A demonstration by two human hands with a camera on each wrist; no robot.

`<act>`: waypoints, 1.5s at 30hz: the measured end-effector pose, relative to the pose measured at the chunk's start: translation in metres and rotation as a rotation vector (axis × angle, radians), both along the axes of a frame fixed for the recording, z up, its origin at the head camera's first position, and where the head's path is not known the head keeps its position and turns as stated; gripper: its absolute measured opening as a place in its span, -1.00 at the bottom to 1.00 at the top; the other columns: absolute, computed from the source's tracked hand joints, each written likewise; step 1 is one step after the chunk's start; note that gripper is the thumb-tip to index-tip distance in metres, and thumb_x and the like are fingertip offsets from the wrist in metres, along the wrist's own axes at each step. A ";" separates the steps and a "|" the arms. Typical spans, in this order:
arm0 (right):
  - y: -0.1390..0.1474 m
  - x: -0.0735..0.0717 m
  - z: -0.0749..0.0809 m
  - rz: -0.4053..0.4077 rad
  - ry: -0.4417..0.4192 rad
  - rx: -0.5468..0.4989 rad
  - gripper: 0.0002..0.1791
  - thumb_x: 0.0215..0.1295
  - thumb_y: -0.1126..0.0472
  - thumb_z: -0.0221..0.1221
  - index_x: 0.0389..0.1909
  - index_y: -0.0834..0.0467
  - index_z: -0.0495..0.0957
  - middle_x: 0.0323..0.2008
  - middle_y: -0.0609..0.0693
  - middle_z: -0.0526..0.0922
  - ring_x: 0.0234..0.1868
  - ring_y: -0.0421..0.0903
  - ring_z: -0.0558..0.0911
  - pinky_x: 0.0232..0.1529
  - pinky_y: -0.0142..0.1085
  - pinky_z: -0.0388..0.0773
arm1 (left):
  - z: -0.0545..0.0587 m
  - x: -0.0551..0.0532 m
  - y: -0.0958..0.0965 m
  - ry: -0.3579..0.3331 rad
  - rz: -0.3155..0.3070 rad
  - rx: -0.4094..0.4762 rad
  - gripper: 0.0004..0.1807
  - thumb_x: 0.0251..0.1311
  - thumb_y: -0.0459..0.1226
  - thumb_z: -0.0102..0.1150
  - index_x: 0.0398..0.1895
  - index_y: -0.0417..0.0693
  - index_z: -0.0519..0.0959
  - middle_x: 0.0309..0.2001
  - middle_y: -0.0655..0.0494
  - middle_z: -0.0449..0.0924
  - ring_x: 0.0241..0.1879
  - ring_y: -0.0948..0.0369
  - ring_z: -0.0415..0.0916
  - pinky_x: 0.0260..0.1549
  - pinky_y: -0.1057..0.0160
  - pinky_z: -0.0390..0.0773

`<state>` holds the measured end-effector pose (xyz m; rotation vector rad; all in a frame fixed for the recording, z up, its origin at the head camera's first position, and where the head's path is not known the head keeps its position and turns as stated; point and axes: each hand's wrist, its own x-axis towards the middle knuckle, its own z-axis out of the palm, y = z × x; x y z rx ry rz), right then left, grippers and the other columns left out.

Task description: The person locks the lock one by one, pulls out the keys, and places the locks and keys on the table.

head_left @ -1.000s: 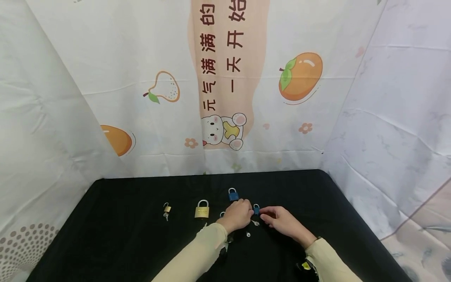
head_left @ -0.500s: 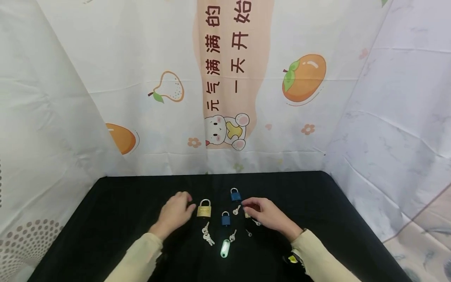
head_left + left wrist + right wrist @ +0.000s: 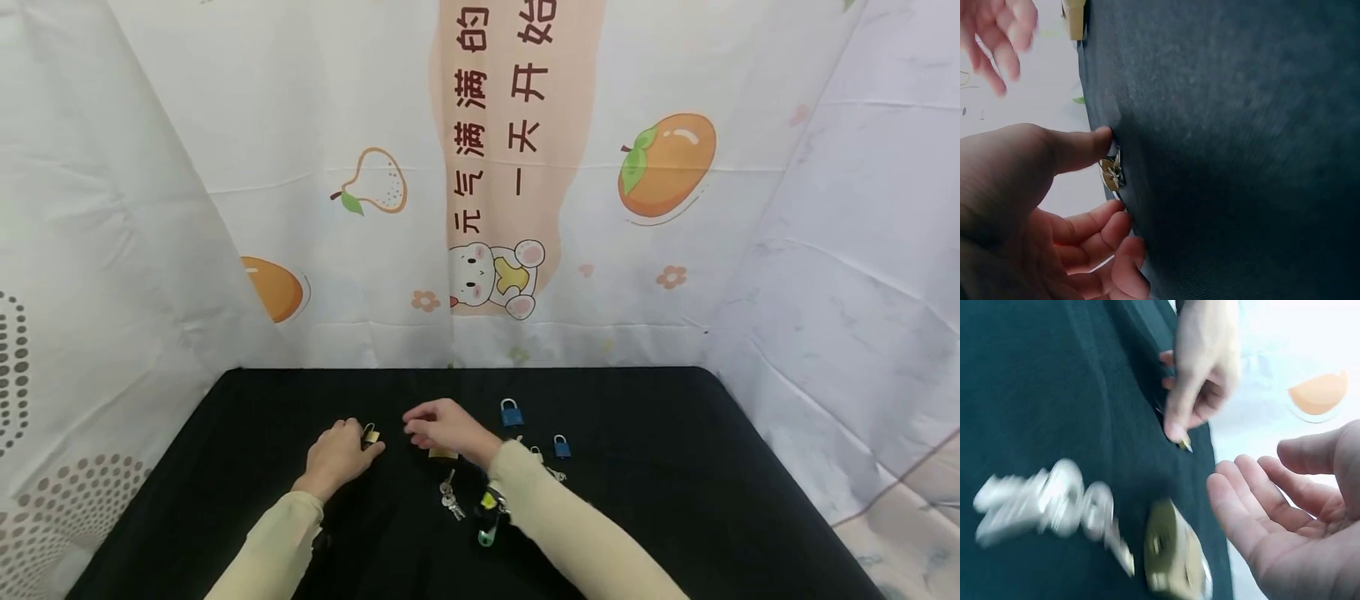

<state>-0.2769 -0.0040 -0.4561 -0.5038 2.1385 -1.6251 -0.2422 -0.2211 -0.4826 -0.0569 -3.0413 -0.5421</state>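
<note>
My left hand is at a small brass padlock on the left part of the black table. In the left wrist view, its thumb and forefinger tips lie on either side of the padlock, and keys hang against it. My right hand reaches across above the large brass padlock, hiding most of it. The right wrist view shows that hand's fingers loosely bent with nothing in them, beside the large padlock. A bunch of keys lies in front of it, blurred in the right wrist view.
A blue padlock lies farther back, and a smaller blue padlock is to its right. More keys lie close by. A green key tag shows beside the right sleeve, which covers part of the table.
My left hand has moved from the middle to the small brass padlock on the left. My right hand has left the small blue padlock and swung left over the large brass one.
</note>
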 end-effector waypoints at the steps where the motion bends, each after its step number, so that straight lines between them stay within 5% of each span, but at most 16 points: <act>1: -0.011 -0.004 -0.002 -0.016 -0.016 -0.007 -0.71 0.50 0.28 0.15 0.11 0.35 0.61 -0.10 0.16 0.70 -0.09 0.10 0.72 -0.07 -0.16 0.66 | 0.000 -0.002 0.000 -0.006 0.006 0.002 -0.57 0.26 -0.05 0.36 -0.28 -0.29 0.52 -0.36 -0.07 0.48 -0.47 0.07 0.41 -0.47 0.04 0.48; 7: -0.057 -0.013 -0.017 -0.096 -0.044 0.038 -0.72 0.46 0.32 0.14 0.09 0.36 0.62 -0.08 0.09 0.70 -0.09 -0.01 0.70 -0.05 -0.19 0.64 | -0.008 -0.007 0.000 0.017 -0.009 0.020 -0.72 0.29 -0.18 0.30 -0.35 -0.24 0.52 -0.43 -0.01 0.43 -0.51 0.09 0.39 -0.51 0.07 0.44; 13: -0.074 -0.009 -0.027 -0.164 0.005 0.130 -0.70 0.40 0.30 0.18 0.09 0.32 0.63 0.04 0.09 0.66 0.05 -0.02 0.63 0.10 -0.10 0.56 | -0.008 -0.001 0.002 0.015 -0.038 0.033 -0.76 0.39 -0.23 0.21 -0.33 -0.24 0.48 -0.42 -0.02 0.40 -0.52 0.10 0.36 -0.54 0.11 0.40; 30: -0.066 -0.008 -0.031 -0.183 -0.049 -0.001 -0.76 0.53 0.34 0.03 -0.11 0.31 0.67 -0.35 -0.02 0.61 -0.36 -0.18 0.53 -0.28 -0.36 0.48 | 0.010 0.012 0.008 0.068 -0.045 0.097 -0.75 0.42 -0.23 0.20 -0.10 -0.29 0.51 -0.32 0.00 0.52 -0.50 0.17 0.40 -0.53 0.16 0.43; 39: -0.066 -0.011 -0.040 -0.196 -0.052 -0.054 -0.76 0.57 0.22 0.05 -0.14 0.26 0.65 -0.34 -0.04 0.62 -0.32 -0.17 0.59 -0.17 -0.31 0.58 | 0.009 0.011 0.005 0.126 -0.021 0.136 -0.73 0.38 -0.24 0.26 -0.09 -0.31 0.52 -0.37 0.03 0.52 -0.52 0.20 0.40 -0.54 0.20 0.43; 45: -0.066 -0.012 -0.042 -0.185 -0.043 -0.046 -0.75 0.58 0.18 0.05 -0.16 0.21 0.66 -0.33 -0.05 0.62 -0.31 -0.18 0.57 -0.16 -0.31 0.57 | 0.007 0.011 0.004 0.097 -0.022 0.166 -0.72 0.38 -0.28 0.24 -0.04 -0.38 0.58 -0.38 0.02 0.53 -0.50 0.19 0.41 -0.51 0.18 0.44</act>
